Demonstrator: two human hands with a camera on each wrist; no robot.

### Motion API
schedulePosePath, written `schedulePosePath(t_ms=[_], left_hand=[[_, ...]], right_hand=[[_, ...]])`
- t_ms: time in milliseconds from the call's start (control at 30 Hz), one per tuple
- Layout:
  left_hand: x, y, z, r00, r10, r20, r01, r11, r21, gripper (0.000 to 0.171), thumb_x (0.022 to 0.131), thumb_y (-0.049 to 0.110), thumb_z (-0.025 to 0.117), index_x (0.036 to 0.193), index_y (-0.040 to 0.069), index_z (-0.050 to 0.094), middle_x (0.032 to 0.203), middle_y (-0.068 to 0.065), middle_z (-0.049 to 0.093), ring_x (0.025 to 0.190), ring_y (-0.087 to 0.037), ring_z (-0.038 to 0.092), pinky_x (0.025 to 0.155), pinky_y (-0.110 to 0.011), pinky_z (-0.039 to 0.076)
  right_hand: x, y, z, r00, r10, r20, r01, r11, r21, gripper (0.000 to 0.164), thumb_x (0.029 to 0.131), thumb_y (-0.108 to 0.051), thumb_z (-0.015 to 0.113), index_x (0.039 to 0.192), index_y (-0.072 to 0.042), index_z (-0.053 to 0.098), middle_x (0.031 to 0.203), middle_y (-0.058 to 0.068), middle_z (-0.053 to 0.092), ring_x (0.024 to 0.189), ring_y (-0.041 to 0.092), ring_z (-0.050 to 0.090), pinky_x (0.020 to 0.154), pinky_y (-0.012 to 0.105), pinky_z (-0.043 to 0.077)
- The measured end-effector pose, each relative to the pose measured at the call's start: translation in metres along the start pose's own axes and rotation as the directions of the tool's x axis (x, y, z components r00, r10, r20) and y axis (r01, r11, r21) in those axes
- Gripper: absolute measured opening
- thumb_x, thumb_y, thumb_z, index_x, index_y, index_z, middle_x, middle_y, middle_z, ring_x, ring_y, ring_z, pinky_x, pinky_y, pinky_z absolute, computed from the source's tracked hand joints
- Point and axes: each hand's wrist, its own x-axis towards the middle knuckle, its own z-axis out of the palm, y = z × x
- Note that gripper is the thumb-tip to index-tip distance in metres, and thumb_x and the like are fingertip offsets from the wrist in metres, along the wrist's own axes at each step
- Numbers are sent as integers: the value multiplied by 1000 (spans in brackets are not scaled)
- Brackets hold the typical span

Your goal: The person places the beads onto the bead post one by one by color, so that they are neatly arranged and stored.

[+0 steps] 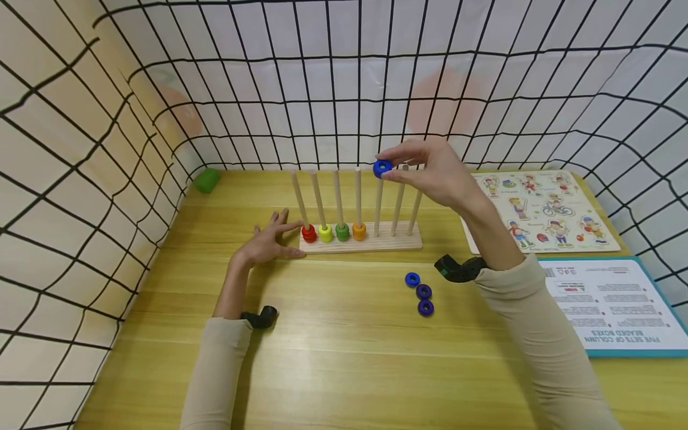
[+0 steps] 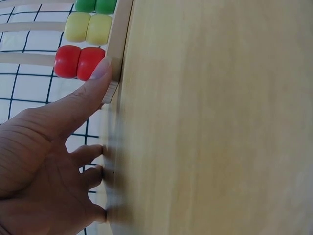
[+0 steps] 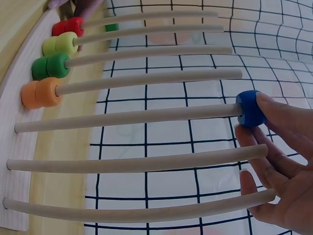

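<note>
My right hand (image 1: 430, 170) pinches a blue bead (image 3: 251, 108) between thumb and fingers, right at the top of the fifth peg (image 3: 127, 118) from the left. The wooden peg board (image 1: 398, 235) has pegs standing upright. On its first pegs sit pairs of beads: red (image 2: 78, 62), yellow (image 2: 88, 28), green (image 1: 342, 232) and orange (image 1: 359, 231). The three right-hand pegs carry no beads at their bases. My left hand (image 1: 269, 239) lies with fingers spread at the board's left end, the thumb against its edge beside the red beads.
In front of the board lie a blue bead (image 1: 412, 279) and two purple beads (image 1: 424, 291). A green block (image 1: 206, 180) sits at the back left. To the right are a picture puzzle board (image 1: 537, 209) and a blue-edged printed box (image 1: 618, 304). Black netting (image 1: 322, 77) surrounds the table.
</note>
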Motion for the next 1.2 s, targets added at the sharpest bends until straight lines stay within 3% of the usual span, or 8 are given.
schedulePosePath(t_ms=[200, 367, 533, 633, 767, 933, 1100, 1200], left_hand=[[0, 0, 0, 1000, -3, 1, 3, 1000, 2, 79, 92, 26, 80, 159, 11, 41, 175, -17, -7, 160, -38, -20, 117, -73, -25], [0, 0, 0, 1000, -4, -1, 4, 1000, 1, 79, 92, 26, 80, 159, 11, 41, 175, -17, -7, 160, -38, -20, 117, -73, -25], [0, 0, 0, 1000, -2, -2, 2, 1000, -2, 79, 92, 26, 80, 159, 11, 40, 175, -17, -7, 160, -38, -20, 117, -72, -25], [-1, 0, 0, 1000, -2, -1, 2, 1000, 1, 79, 92, 26, 80, 159, 11, 40, 175, -17, -8, 160, -38, -20, 117, -72, -25], [-1, 0, 0, 1000, -1, -2, 1, 1000, 7, 79, 92, 27, 79, 159, 11, 40, 175, -17, -8, 160, -38, -20, 117, -73, -24], [-2, 0, 0, 1000, 0, -5, 0, 1000, 6, 79, 92, 27, 79, 160, 11, 40, 175, -17, -8, 160, -38, -20, 117, -73, -24], [-1, 0, 0, 1000, 3, 1, -3, 1000, 2, 80, 92, 27, 79, 160, 11, 40, 175, -17, -8, 160, -38, -20, 117, -73, -24], [-1, 0, 0, 1000, 3, 0, -3, 1000, 5, 80, 92, 27, 79, 160, 11, 40, 175, -17, -8, 160, -38, -20, 117, -73, -24]], right_hand=[[0, 2, 1, 1000, -12, -5, 12, 1000, -2, 31, 92, -13, 79, 122, -8, 76, 121, 11, 74, 112, 24, 66, 101, 40, 48], [-8, -1, -4, 994, -15, -110, 11, 1000, -29, 32, 92, -15, 79, 124, -10, 75, 131, 9, 69, 123, 23, 60, 108, 47, 45], [-29, -4, -11, 959, -60, -277, 58, 998, -14, 30, 92, -13, 79, 122, -12, 77, 125, 1, 70, 123, 11, 59, 103, 31, 47], [-47, 0, -15, 949, -112, -294, 135, 989, 59, 27, 91, -6, 78, 118, -8, 77, 118, -3, 72, 112, 8, 64, 95, 23, 49], [-71, 17, -16, 971, -180, -160, 202, 971, 129, 27, 90, 5, 75, 115, -4, 76, 114, 2, 75, 104, 9, 68, 89, 20, 54], [-99, 45, -5, 993, -61, 97, 55, 996, 63, 30, 94, -7, 75, 123, -16, 75, 126, 2, 72, 114, 12, 65, 95, 25, 55], [-119, 75, 17, 948, 127, 291, -137, 990, 13, 37, 97, -17, 74, 133, -12, 69, 137, 8, 66, 123, 33, 62, 105, 51, 52], [-126, 89, 29, 924, 195, 328, -219, 975, 38, 40, 96, -13, 74, 134, -3, 67, 136, 18, 64, 124, 40, 61, 103, 51, 55]])
